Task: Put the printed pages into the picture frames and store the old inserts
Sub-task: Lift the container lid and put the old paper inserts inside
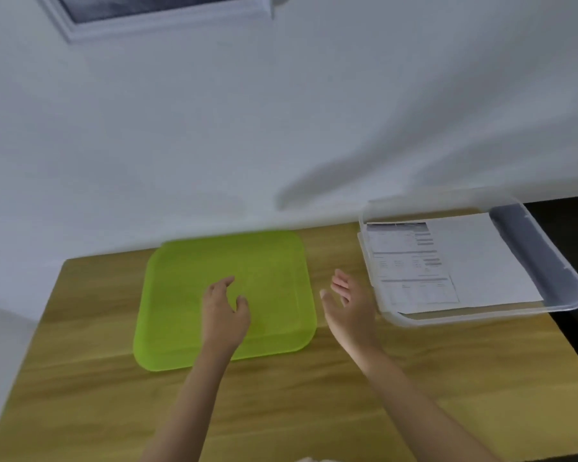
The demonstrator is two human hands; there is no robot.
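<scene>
Both your hands are spread and hold nothing. The pages (447, 265) lie in the clear bin (548, 261) to your right, long side pointing away. Your right hand (347, 308) is nearer; your left hand (224, 315) hovers over the green lid (181, 295).

Home or office room: wooden desk (314, 411), framed picture (161, 11) on white wall (281, 111).

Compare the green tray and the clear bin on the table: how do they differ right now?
The green tray is opaque lime and shallow; the clear bin is see-through with taller walls. The tray holds nothing visible, while the bin holds printed pages. The left hand is over the tray; the right hand is between the two, touching neither. Both sit on the wooden table and have rounded corners.
</scene>
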